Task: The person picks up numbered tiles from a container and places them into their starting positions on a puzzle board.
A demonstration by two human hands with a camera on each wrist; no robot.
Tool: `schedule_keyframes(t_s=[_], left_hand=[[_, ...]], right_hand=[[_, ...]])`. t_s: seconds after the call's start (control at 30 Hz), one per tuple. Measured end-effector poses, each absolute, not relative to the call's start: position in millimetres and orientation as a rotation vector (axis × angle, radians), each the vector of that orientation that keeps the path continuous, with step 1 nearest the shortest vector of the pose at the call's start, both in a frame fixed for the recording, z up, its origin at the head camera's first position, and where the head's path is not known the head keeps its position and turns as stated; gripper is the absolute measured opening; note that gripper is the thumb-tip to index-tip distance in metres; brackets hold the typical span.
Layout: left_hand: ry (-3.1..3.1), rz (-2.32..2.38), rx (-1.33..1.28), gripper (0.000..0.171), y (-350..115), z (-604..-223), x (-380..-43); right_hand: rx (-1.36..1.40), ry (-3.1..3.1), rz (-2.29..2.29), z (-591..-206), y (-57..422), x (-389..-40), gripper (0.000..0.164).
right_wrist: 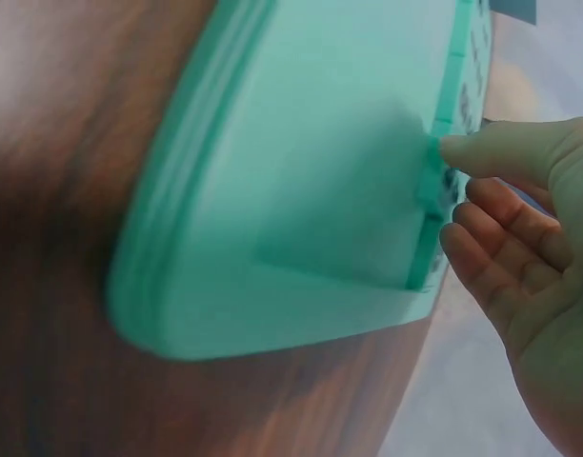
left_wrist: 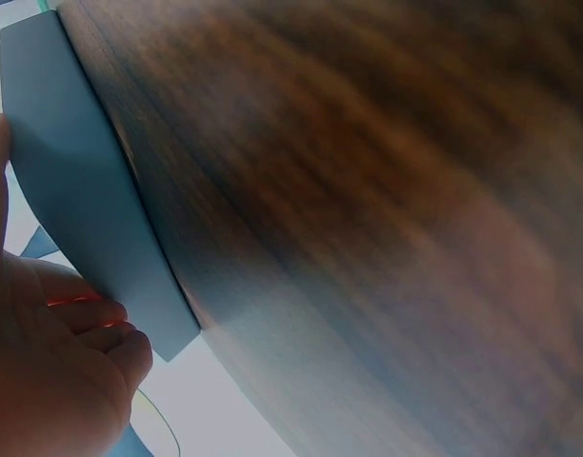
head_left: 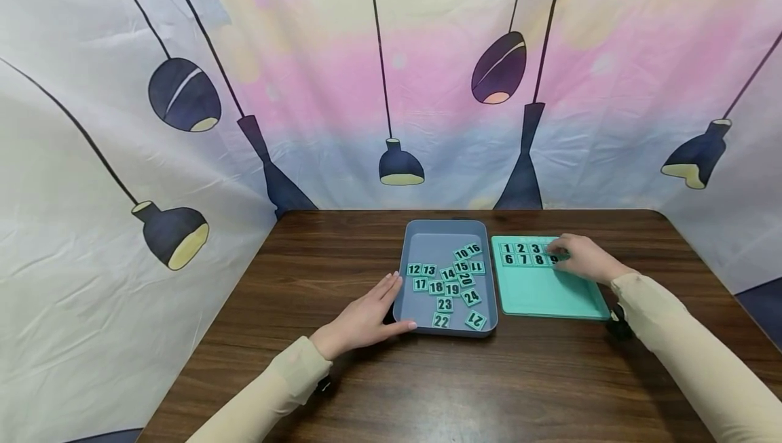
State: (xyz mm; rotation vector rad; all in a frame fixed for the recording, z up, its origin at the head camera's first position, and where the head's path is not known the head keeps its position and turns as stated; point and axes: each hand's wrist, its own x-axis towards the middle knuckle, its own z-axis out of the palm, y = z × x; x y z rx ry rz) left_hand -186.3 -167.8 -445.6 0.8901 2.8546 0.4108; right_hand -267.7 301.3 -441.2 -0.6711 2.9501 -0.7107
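My left hand (head_left: 364,314) lies against the left side of a grey-blue tray (head_left: 421,233), fingers straight along the rim and thumb at the front left corner. The tray's outer wall also shows beside this hand in the left wrist view. On the right, my right hand (head_left: 586,260) reaches over a mint-green board (head_left: 550,294) and pinches the number 9 tile (right_wrist: 431,179) at the row's right end. Tiles 1, 2, 3 and 6, 7, 8 sit in two rows at the board's top left. My fingers hide the top row's right part.
Several loose number tiles (head_left: 452,290) lie in the tray at various angles, among them 10, 16, 21 and 24. Tray and board stand side by side on a brown wooden table (head_left: 427,389). A cloth (head_left: 342,90) printed with lamps hangs behind the table.
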Motion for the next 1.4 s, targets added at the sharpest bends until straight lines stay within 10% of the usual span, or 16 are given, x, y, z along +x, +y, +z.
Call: schedule_keyframes(t_s=[0.73,1.4], left_hand=[[2.85,0.42,0.894,0.099,-168.5,-443.6,-185.9],[2.851,0.42,0.908,0.098,-167.1,-441.4,-184.8]], right_hand=[[-0.953,2.854,-0.796,-373.1,187.0,-320.4,0.038],[-0.931,2.686,-0.446,-389.9,133.2,-333.9,0.039]])
